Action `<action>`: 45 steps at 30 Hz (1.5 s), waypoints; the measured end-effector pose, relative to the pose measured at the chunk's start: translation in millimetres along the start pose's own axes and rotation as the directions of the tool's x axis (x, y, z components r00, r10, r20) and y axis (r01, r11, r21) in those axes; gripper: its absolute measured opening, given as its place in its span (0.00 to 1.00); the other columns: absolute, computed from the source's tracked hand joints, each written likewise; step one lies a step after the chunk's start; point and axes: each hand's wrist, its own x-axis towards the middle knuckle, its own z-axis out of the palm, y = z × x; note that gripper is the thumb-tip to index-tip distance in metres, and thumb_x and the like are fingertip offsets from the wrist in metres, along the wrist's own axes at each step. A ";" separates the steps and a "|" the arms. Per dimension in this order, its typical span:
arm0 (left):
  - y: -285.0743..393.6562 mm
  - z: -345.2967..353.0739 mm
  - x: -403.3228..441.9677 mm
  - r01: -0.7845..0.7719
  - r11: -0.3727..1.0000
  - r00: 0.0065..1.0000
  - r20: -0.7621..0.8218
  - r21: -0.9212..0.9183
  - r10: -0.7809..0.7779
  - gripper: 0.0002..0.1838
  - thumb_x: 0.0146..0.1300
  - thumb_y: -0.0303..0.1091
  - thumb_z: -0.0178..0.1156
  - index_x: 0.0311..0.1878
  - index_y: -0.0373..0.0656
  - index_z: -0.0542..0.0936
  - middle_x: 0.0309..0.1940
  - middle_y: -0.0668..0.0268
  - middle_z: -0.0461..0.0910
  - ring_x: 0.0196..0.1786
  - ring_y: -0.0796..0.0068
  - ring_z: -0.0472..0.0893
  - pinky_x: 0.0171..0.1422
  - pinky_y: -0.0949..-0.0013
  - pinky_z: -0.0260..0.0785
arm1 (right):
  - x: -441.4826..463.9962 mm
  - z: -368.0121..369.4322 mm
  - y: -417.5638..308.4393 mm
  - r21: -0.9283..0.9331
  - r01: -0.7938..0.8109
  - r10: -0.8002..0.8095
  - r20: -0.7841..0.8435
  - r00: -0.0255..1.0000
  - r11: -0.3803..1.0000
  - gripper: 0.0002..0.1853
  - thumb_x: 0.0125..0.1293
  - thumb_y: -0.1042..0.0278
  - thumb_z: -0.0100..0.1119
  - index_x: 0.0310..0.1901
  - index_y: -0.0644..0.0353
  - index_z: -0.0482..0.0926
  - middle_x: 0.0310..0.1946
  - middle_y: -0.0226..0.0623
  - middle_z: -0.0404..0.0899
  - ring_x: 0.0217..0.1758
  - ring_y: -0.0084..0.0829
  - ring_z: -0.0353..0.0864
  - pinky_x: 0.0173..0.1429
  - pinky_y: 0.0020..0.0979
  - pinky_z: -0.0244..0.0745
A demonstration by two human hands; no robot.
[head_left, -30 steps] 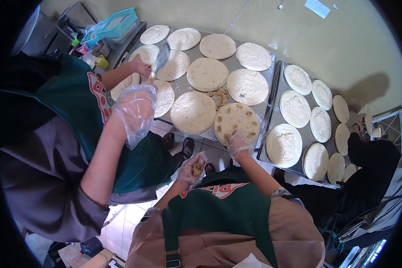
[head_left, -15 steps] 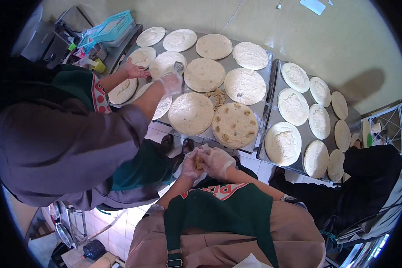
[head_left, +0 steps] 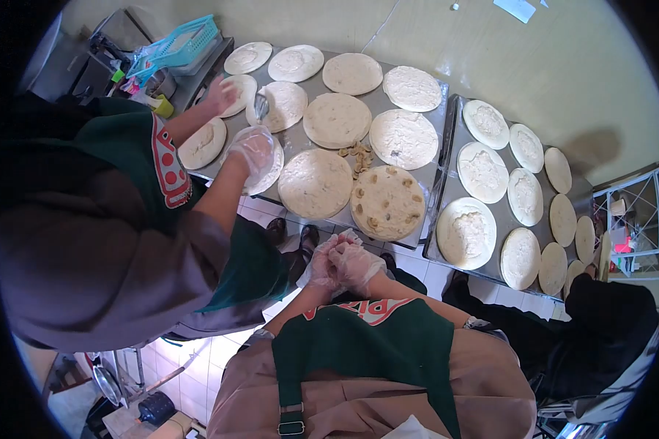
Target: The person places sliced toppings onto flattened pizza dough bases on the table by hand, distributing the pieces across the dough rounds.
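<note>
My left hand (head_left: 321, 267) and my right hand (head_left: 356, 268), both in clear plastic gloves, are closed against each other in front of my apron. What lies between them is hidden now; a moment ago brown topping pieces showed there. Just beyond my hands, a round dough base (head_left: 385, 197) dotted with brown pieces lies at the table's near edge. A plain dough round (head_left: 314, 184) sits left of it. Behind these two is a small heap of brown topping pieces (head_left: 359, 158) on the metal table (head_left: 337, 140).
At left, a co-worker's gloved hand (head_left: 253, 152) is over the dough, near a metal spoon (head_left: 261, 107). A second metal table (head_left: 447, 157) at right bears several dough rounds. Another person in black (head_left: 600, 322) stands there. A turquoise basket (head_left: 187, 44) is at back left.
My hands have closed together, covering the brown pieces seen between them before. The co-worker's gloved hand has drawn back toward the near left, and their other hand has risen.
</note>
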 end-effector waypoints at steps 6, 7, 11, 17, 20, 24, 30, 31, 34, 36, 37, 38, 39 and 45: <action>-4.6 19.5 -4.4 0.014 0.995 0.998 0.063 -0.094 -0.008 0.11 0.55 0.38 0.48 0.34 0.39 0.70 0.34 0.59 0.72 0.44 0.63 0.69 0.54 0.62 0.60 | 0.6 -19.4 -4.2 0.077 0.107 -0.079 -0.300 0.951 0.991 0.10 0.42 0.74 0.50 0.31 0.57 0.72 0.29 0.40 0.71 0.35 0.42 0.70 0.39 0.37 0.66; -5.6 13.8 0.3 0.015 0.995 0.998 0.063 -0.094 -0.009 0.11 0.55 0.38 0.48 0.34 0.39 0.70 0.34 0.59 0.72 0.44 0.63 0.69 0.54 0.62 0.60 | 0.0 -21.4 -4.4 0.120 0.083 -0.046 -0.278 0.959 0.989 0.14 0.42 0.74 0.49 0.35 0.57 0.73 0.31 0.42 0.71 0.36 0.43 0.70 0.40 0.38 0.65; -7.5 7.1 8.8 0.123 0.987 0.964 0.250 -0.107 -0.093 0.12 0.59 0.39 0.43 0.36 0.41 0.72 0.35 0.62 0.74 0.42 0.67 0.73 0.49 0.66 0.64 | -0.9 -22.5 -3.0 0.059 0.120 -0.092 -0.347 0.933 0.991 0.11 0.40 0.77 0.52 0.30 0.56 0.72 0.30 0.37 0.71 0.35 0.42 0.70 0.40 0.37 0.66; -11.6 8.4 8.4 0.218 0.950 0.942 0.301 -0.224 -0.146 0.13 0.59 0.39 0.43 0.36 0.40 0.71 0.34 0.60 0.73 0.42 0.66 0.72 0.50 0.66 0.62 | -5.0 -26.1 -4.0 0.013 0.185 -0.168 -0.361 0.917 0.983 0.14 0.42 0.76 0.52 0.35 0.54 0.74 0.33 0.34 0.73 0.35 0.41 0.71 0.39 0.36 0.67; -10.3 5.6 6.7 0.163 0.959 0.972 0.204 -0.230 -0.117 0.12 0.59 0.39 0.43 0.36 0.40 0.71 0.33 0.60 0.73 0.41 0.67 0.72 0.50 0.66 0.63 | -7.0 -26.8 -7.7 0.109 0.120 -0.075 -0.355 0.932 0.987 0.11 0.43 0.72 0.50 0.33 0.52 0.75 0.32 0.35 0.73 0.36 0.42 0.71 0.40 0.35 0.66; -11.0 17.8 0.6 0.138 0.984 0.990 0.060 -0.116 -0.131 0.13 0.59 0.40 0.44 0.35 0.40 0.71 0.31 0.62 0.74 0.34 0.71 0.74 0.45 0.68 0.67 | -9.8 -43.5 -14.0 0.320 -0.154 0.205 -0.132 0.970 0.935 0.15 0.47 0.74 0.53 0.40 0.54 0.74 0.34 0.32 0.74 0.35 0.33 0.74 0.39 0.29 0.69; -8.0 -1.8 -3.0 0.238 0.958 0.957 0.206 -0.161 -0.203 0.13 0.60 0.40 0.40 0.30 0.43 0.70 0.21 0.70 0.71 0.13 0.83 0.66 0.25 0.77 0.66 | -8.0 -17.2 13.8 0.821 -0.276 0.366 0.089 0.926 0.500 0.12 0.54 0.74 0.52 0.42 0.64 0.72 0.32 0.32 0.76 0.33 0.21 0.74 0.39 0.21 0.70; -9.7 -1.6 -4.4 0.147 0.982 0.985 0.103 -0.119 -0.135 0.13 0.60 0.40 0.39 0.29 0.44 0.70 0.19 0.72 0.70 0.10 0.85 0.63 0.21 0.78 0.64 | -8.5 -17.2 14.1 0.868 -0.251 0.383 0.078 0.921 0.429 0.11 0.55 0.74 0.51 0.41 0.66 0.72 0.30 0.32 0.76 0.33 0.20 0.74 0.39 0.20 0.70; -9.6 -4.2 -3.8 0.194 0.969 0.975 0.137 -0.156 -0.173 0.13 0.59 0.40 0.40 0.29 0.45 0.71 0.18 0.73 0.70 0.12 0.84 0.65 0.19 0.79 0.61 | -8.8 -20.4 6.9 0.912 -0.283 0.432 0.136 0.892 0.297 0.13 0.53 0.72 0.54 0.41 0.62 0.73 0.29 0.34 0.77 0.32 0.22 0.75 0.39 0.21 0.70; -12.7 -10.1 0.9 0.161 0.984 0.986 0.046 -0.080 -0.158 0.12 0.59 0.40 0.40 0.31 0.44 0.71 0.21 0.71 0.72 0.17 0.82 0.68 0.22 0.78 0.63 | -9.7 -27.0 -3.1 0.759 -0.265 0.422 -0.015 0.906 0.595 0.13 0.51 0.72 0.55 0.41 0.59 0.74 0.29 0.34 0.77 0.32 0.25 0.76 0.37 0.23 0.70; -14.4 -13.6 3.7 0.133 0.991 0.990 -0.043 0.000 -0.133 0.13 0.59 0.40 0.41 0.34 0.43 0.71 0.24 0.69 0.73 0.21 0.80 0.71 0.25 0.77 0.66 | -10.2 -29.8 -7.3 0.515 -0.238 0.362 -0.153 0.920 0.824 0.13 0.49 0.71 0.55 0.40 0.56 0.75 0.30 0.35 0.77 0.32 0.28 0.76 0.36 0.25 0.71; -16.1 -18.3 6.0 0.111 0.990 0.987 -0.128 0.081 -0.100 0.13 0.58 0.40 0.41 0.36 0.43 0.72 0.27 0.67 0.74 0.26 0.77 0.74 0.29 0.76 0.68 | -11.8 -29.9 -8.9 0.513 -0.238 0.361 -0.154 0.920 0.824 0.13 0.49 0.71 0.55 0.40 0.56 0.75 0.30 0.35 0.77 0.32 0.28 0.76 0.36 0.25 0.71; -13.9 -0.5 -7.7 0.148 0.987 0.989 -0.002 0.067 -0.148 0.15 0.59 0.39 0.41 0.43 0.40 0.70 0.38 0.61 0.73 0.39 0.70 0.75 0.44 0.69 0.69 | -13.3 -30.1 -10.6 0.360 -0.153 0.248 -0.233 0.940 0.920 0.13 0.48 0.70 0.54 0.39 0.53 0.75 0.29 0.35 0.76 0.31 0.32 0.76 0.35 0.28 0.71; -16.9 19.2 -12.2 0.143 0.969 0.976 -0.190 0.204 -0.104 0.18 0.60 0.42 0.40 0.45 0.39 0.69 0.39 0.60 0.73 0.42 0.68 0.73 0.47 0.66 0.67 | -14.2 -7.8 -2.0 0.098 0.017 0.006 -0.229 0.973 0.995 0.11 0.47 0.70 0.51 0.35 0.50 0.76 0.27 0.36 0.75 0.30 0.40 0.75 0.31 0.35 0.70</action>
